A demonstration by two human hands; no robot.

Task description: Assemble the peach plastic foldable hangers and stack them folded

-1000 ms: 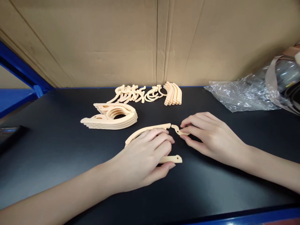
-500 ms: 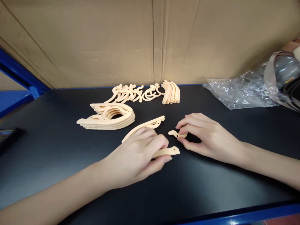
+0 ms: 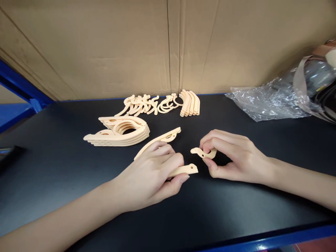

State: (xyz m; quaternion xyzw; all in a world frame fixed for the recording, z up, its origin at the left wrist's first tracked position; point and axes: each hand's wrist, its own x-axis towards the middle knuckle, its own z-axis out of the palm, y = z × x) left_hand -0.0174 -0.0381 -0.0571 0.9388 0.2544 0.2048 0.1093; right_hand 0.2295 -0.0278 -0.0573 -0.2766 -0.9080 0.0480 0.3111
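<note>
My left hand (image 3: 154,175) is closed around a cream plastic hanger body (image 3: 162,138), a curved arm with a straight end that sticks out past my thumb. My right hand (image 3: 231,157) pinches a small cream S-shaped hook piece (image 3: 203,153) between thumb and fingers, just right of the hanger's straight end and a little above it. The two parts are close but apart. Both hands hover low over the black table (image 3: 65,175).
A stack of hanger bodies (image 3: 118,131) lies behind my left hand. Farther back lie several loose hooks (image 3: 147,104) and a row of curved pieces (image 3: 190,103). A crumpled clear plastic bag (image 3: 275,101) sits at the right. A cardboard wall (image 3: 131,45) closes the back.
My right hand has lifted the hook piece off the table and curled its fingers around it. My left hand has turned the hanger body, swinging its far end up and leftward.
</note>
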